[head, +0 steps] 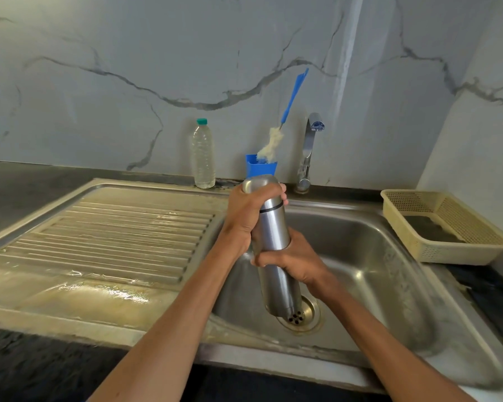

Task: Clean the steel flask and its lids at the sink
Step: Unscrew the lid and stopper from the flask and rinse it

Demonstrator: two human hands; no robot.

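Observation:
A tall steel flask (274, 227) stands nearly upright over the sink basin (369, 250), its base above the drain (298, 314). Its steel cap (259, 182) is on the top. My left hand (244, 210) grips the cap, fingers wrapped round it. Lower down, my right hand (291, 259) holds the flask's body at mid-height. A blue-handled bottle brush (279, 132) with pale bristles stands in a blue holder (260, 168) behind the flask.
The tap (310, 152) rises at the back of the sink, with no water running. A clear plastic bottle (203, 155) stands left of the holder. The wet ribbed drainboard (114, 236) lies to the left. A beige plastic basket (445, 224) sits on the counter at right.

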